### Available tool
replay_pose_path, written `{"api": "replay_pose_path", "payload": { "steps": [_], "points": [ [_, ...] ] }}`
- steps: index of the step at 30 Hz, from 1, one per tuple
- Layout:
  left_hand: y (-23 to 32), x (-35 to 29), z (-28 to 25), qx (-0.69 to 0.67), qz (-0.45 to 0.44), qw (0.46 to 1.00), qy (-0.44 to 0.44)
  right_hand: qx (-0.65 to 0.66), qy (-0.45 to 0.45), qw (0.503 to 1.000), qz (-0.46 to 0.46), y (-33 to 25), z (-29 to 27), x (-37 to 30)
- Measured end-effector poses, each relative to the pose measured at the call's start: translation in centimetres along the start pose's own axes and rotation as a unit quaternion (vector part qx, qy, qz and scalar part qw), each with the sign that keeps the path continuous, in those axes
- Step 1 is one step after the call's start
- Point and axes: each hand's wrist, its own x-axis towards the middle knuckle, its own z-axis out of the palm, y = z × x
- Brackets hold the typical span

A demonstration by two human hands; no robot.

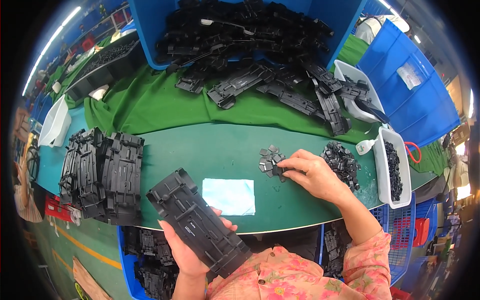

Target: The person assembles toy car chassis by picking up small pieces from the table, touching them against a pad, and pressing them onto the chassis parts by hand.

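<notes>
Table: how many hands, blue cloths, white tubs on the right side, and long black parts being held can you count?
Hands: 2
Blue cloth: 1
White tubs: 2
Held long black part: 1
Total: 6

Black plastic panel [199, 223], pale blue cloth [229, 196], green table [210, 150].

My green worktable [220, 150] carries a pale blue cloth [229, 196], a stack of black plastic panels [102, 175] at my left, small dark pads [270, 161], a heap of black clips [342, 161], two white trays [392, 167] and green fabric [150, 102] under loose black parts [280, 87].
</notes>
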Motion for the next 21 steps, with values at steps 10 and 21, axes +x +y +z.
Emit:
{"api": "replay_pose_path", "payload": {
  "steps": [10,21],
  "points": [
    [0.5,-0.4,-0.8,0.007,0.011,1.0,-0.014,-0.006,0.058,0.997,0.045,0.1,-0.4,-0.6],
    [1.1,-0.8,-2.0,-0.064,-0.009,0.997,-0.031,0.112,-0.05,0.988,0.094,-6.1,1.5,1.3]
  ]
}}
